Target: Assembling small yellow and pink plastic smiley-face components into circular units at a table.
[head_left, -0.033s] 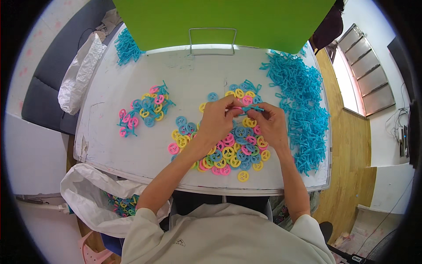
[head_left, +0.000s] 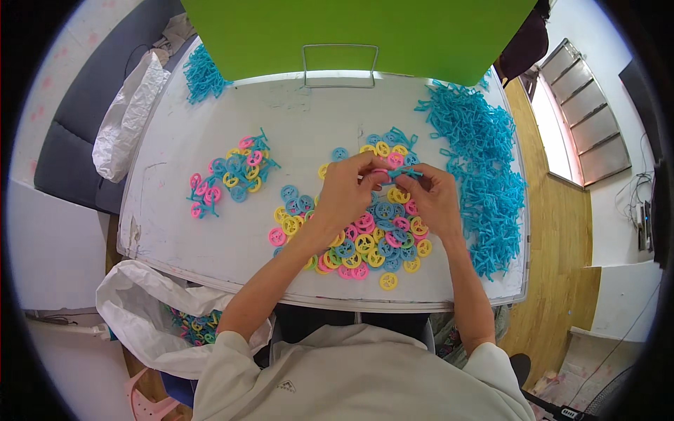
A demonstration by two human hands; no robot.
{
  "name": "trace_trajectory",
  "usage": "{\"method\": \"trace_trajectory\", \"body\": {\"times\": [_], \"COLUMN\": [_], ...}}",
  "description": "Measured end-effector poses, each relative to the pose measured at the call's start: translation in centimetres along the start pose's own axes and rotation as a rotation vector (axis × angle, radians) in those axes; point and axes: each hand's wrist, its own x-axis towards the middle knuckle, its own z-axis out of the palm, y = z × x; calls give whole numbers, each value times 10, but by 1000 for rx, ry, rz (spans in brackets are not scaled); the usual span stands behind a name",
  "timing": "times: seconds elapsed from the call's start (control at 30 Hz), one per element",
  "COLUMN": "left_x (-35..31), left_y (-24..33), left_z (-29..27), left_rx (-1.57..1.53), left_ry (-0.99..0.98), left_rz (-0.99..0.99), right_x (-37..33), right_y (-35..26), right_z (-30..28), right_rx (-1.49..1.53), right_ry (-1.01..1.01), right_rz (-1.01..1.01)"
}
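Observation:
My left hand (head_left: pixel 349 188) pinches a small pink plastic wheel (head_left: pixel 380 172) between thumb and fingers. Against it, my right hand (head_left: pixel 432 196) grips a teal branched plastic piece (head_left: pixel 404 170); the fingers hide how the two parts meet. Below both hands spreads a pile of small spoked wheels (head_left: pixel 364 243) in pink, yellow, blue and green, partly covered by my left forearm. A few more wheels and a teal piece (head_left: pixel 402 137) lie just beyond my fingers.
A large heap of teal pieces (head_left: pixel 484 182) lines the table's right side; a smaller heap (head_left: pixel 202 76) is at far left. Wheels joined with teal pieces (head_left: pixel 242 168) lie left on the white table (head_left: pixel 175 245). A green panel (head_left: pixel 358 35) stands behind. A white sack (head_left: pixel 133 309) holds similar parts.

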Motion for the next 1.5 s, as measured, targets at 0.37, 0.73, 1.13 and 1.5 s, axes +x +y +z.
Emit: {"method": "trace_trajectory", "body": {"times": [0.37,0.73,1.13,1.5], "left_x": [5,1,-6,2], "left_y": [-3,6,5,4], "left_z": [-4,-6,6,-5], "left_rx": [-450,-423,-175,-378], "left_ry": [71,17,210,137], "left_rz": [-61,-108,52,44], "right_x": [-3,-3,-8,1], "right_y": [-8,-14,-20,-7], "right_z": [7,2,11,1], "right_rx": [-46,-66,-87,169], "right_ry": [49,20,141,64], "right_rz": [-245,-64,-25,-79]}}
